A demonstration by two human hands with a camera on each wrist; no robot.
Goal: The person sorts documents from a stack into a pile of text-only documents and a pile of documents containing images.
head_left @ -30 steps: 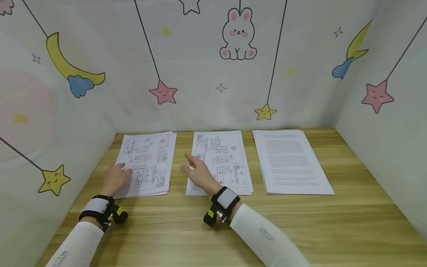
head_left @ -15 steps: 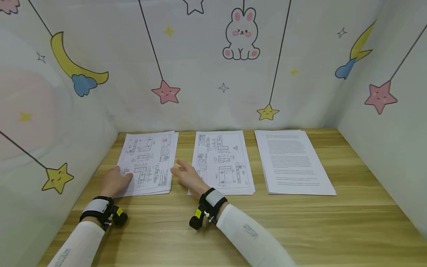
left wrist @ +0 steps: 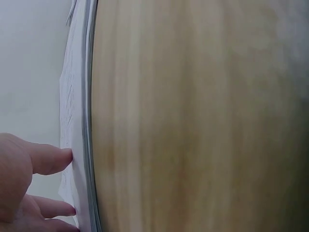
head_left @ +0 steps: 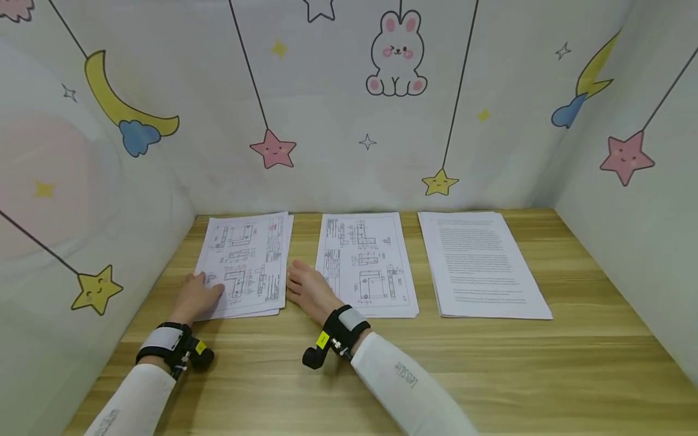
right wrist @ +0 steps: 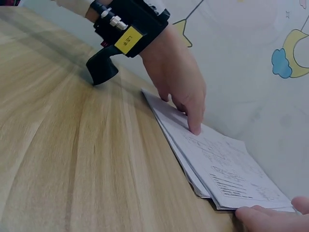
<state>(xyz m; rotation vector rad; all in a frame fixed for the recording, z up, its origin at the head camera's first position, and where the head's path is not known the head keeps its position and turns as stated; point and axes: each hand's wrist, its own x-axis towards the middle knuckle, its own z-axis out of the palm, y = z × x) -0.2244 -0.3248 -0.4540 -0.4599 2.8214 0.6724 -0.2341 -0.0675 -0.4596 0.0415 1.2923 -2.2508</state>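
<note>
A stack of white sheets with technical drawings (head_left: 248,260) lies at the left of the table, its upper sheets slightly askew over the lower ones. My left hand (head_left: 197,298) rests at its near left corner, thumb and fingertips on the paper. In the left wrist view the thumb (left wrist: 50,158) reaches out over the stack's edge. My right hand (head_left: 312,290) is at the right edge of the same stack, fingers side by side against it. It also overlaps the left edge of a middle stack of drawings (head_left: 368,260).
A third stack, printed with lines of text (head_left: 480,266), lies to the right. The wooden table (head_left: 491,369) runs up to a white curtain (head_left: 332,109) with cartoon stars, a moon and a rabbit, on the back and both sides.
My right hand has moved left from over the middle stack to the left stack's right edge, its fingers coming together. The left stack's upper sheets have slid slightly right under my left hand.
</note>
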